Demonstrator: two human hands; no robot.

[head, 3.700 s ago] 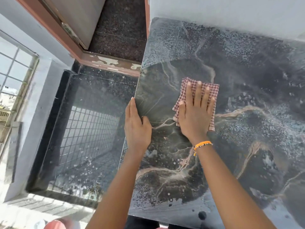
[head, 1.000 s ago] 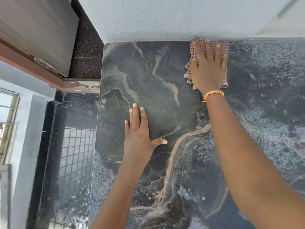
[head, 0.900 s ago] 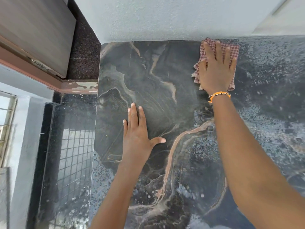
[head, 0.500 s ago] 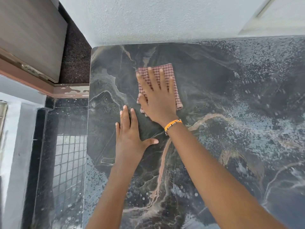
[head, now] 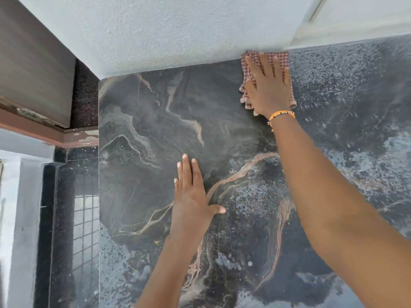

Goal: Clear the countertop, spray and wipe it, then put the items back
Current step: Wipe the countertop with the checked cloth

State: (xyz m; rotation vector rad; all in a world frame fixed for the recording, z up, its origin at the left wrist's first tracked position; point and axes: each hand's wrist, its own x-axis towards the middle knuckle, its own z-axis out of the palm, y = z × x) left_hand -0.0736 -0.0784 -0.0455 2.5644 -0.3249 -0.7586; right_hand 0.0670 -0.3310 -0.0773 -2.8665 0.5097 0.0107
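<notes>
A dark marbled countertop (head: 155, 134) with pale veins fills the view, speckled with spray droplets on its right and near parts. A red-and-white checked cloth (head: 246, 63) lies flat at the back edge against the wall. My right hand (head: 269, 85), with an orange bead band at the wrist, presses on the cloth with straight, spread fingers. My left hand (head: 191, 196) rests flat on the counter nearer to me, fingers straight and thumb out to the right.
A white textured wall (head: 178, 30) runs along the counter's back edge. To the left the counter ends at a straight edge, with a lower dark ledge (head: 73, 218) and a wooden door and frame (head: 33, 63) beyond it.
My right hand has slid the cloth from the middle left of the counter back up to the wall edge on the right. My left hand has stayed flat in about the same place.
</notes>
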